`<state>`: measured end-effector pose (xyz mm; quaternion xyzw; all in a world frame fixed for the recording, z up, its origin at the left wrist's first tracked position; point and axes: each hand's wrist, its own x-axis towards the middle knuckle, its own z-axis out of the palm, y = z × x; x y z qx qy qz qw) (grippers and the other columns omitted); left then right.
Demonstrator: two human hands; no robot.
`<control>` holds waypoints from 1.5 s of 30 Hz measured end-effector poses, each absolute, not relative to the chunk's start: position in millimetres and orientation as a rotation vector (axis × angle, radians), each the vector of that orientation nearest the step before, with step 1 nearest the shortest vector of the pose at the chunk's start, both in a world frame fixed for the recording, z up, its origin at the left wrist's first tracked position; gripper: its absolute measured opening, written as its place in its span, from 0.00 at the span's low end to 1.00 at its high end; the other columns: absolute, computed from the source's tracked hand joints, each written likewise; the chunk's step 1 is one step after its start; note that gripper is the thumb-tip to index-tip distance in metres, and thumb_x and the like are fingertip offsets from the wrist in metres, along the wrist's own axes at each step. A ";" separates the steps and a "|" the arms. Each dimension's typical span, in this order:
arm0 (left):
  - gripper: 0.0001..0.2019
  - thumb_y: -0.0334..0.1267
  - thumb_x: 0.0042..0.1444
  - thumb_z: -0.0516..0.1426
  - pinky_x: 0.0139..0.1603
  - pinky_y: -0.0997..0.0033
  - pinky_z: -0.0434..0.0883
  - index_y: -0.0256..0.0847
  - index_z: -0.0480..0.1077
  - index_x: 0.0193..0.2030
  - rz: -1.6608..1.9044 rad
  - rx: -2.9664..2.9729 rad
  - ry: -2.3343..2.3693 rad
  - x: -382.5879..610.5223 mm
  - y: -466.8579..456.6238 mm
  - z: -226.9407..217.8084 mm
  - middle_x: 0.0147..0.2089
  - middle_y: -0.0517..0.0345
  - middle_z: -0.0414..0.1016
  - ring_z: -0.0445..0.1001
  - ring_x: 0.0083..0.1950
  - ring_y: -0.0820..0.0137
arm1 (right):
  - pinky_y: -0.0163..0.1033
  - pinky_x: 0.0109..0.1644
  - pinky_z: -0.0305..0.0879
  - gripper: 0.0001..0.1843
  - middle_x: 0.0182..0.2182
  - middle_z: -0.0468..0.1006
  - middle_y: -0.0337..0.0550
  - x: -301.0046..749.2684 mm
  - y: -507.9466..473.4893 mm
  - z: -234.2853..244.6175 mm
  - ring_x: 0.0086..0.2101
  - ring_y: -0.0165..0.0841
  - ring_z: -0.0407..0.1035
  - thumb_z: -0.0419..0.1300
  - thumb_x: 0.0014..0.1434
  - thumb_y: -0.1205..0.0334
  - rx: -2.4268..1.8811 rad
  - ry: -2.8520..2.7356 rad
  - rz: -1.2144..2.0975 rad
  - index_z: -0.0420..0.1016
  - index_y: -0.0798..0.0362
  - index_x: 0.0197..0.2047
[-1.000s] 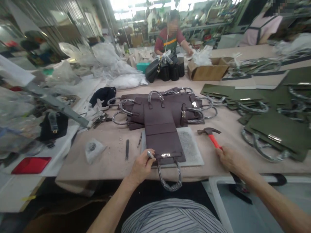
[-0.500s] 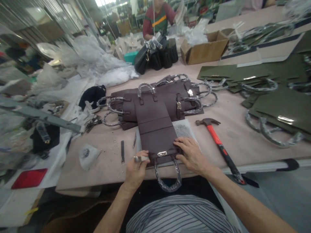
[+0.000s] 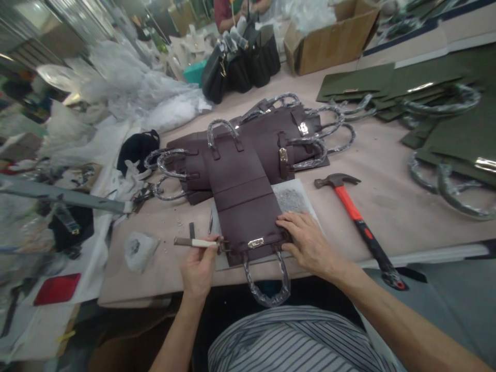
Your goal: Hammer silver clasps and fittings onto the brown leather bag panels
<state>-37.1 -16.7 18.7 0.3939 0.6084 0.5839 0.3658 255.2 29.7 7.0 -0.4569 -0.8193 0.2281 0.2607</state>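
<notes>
A flat dark brown bag panel [image 3: 248, 206] lies before me with a plastic-wrapped handle [image 3: 267, 299] over the table's front edge. A metal clasp plate [image 3: 256, 243] sits near its lower end. My left hand [image 3: 197, 268] pinches a narrow strap [image 3: 184, 242], brown at one end and pale further along. Small metal hardware [image 3: 221, 245] shows at the strap's other end, by the panel's left edge. My right hand [image 3: 306, 243] grips the panel's right edge, fingers bent on top; what is under them is hidden.
A claw hammer [image 3: 360, 227] lies on the right. More brown bag panels [image 3: 186, 137] are stacked behind, green ones [image 3: 457, 139] at far right. A cardboard box [image 3: 329, 41], black bags [image 3: 240, 67], a small plastic bag [image 3: 139, 250] and a dark tool [image 3: 191, 230] stand or lie around.
My left hand has moved left and away from the panel's edge, showing more of the strap. My right hand stays on the panel's right edge. The view has tilted down.
</notes>
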 end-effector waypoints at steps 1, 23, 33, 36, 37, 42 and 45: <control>0.14 0.44 0.55 0.69 0.49 0.62 0.82 0.36 0.78 0.41 1.484 1.074 1.572 -36.2 -17.9 20.0 0.43 0.49 0.84 0.84 0.42 0.62 | 0.70 0.68 0.51 0.27 0.60 0.70 0.54 256.3 29.8 7.0 0.61 0.50 0.63 0.62 0.57 0.70 -1.231 -2.217 0.634 0.68 0.52 0.60; 0.05 0.32 0.60 0.65 0.55 0.57 0.80 0.39 0.76 0.42 1.265 1.632 1.282 54.7 6.3 21.4 0.49 0.48 0.83 0.82 0.52 0.61 | 0.71 0.71 0.43 0.11 0.62 0.67 0.50 267.6 25.4 5.0 0.67 0.49 0.53 0.58 0.55 0.75 -1.072 -2.177 0.759 0.65 0.50 0.37; 0.06 0.33 0.61 0.65 0.53 0.59 0.81 0.41 0.75 0.44 1.261 1.675 1.270 56.3 6.9 23.2 0.48 0.49 0.83 0.83 0.50 0.63 | 0.71 0.71 0.46 0.14 0.60 0.70 0.51 267.5 24.1 5.3 0.65 0.49 0.58 0.57 0.54 0.74 -1.082 -2.115 0.755 0.64 0.49 0.41; 0.05 0.34 0.62 0.64 0.53 0.58 0.81 0.40 0.75 0.44 1.262 1.691 1.282 56.8 6.9 22.3 0.48 0.48 0.83 0.83 0.50 0.62 | 0.71 0.71 0.46 0.13 0.60 0.70 0.51 268.1 23.5 4.2 0.65 0.49 0.59 0.57 0.53 0.74 -1.072 -2.107 0.743 0.64 0.49 0.41; 0.05 0.34 0.62 0.64 0.53 0.58 0.81 0.40 0.75 0.44 1.267 1.688 1.286 57.0 6.7 21.6 0.49 0.49 0.83 0.83 0.50 0.62 | 0.70 0.71 0.46 0.13 0.60 0.70 0.51 268.2 23.5 4.0 0.65 0.49 0.59 0.57 0.53 0.74 -1.068 -2.106 0.741 0.64 0.49 0.41; 0.06 0.32 0.61 0.64 0.56 0.58 0.80 0.41 0.75 0.45 1.286 1.638 1.333 57.4 5.1 17.4 0.50 0.50 0.83 0.82 0.52 0.63 | 0.68 0.70 0.49 0.12 0.58 0.71 0.52 267.3 24.1 3.0 0.62 0.46 0.63 0.55 0.57 0.73 -1.085 -2.067 0.711 0.64 0.49 0.42; 0.04 0.33 0.62 0.63 0.56 0.57 0.80 0.41 0.75 0.44 1.284 1.627 1.368 57.6 5.0 15.8 0.49 0.49 0.83 0.82 0.51 0.62 | 0.67 0.70 0.50 0.11 0.57 0.72 0.51 266.7 24.1 2.0 0.61 0.45 0.64 0.55 0.59 0.72 -1.080 -2.075 0.673 0.67 0.49 0.44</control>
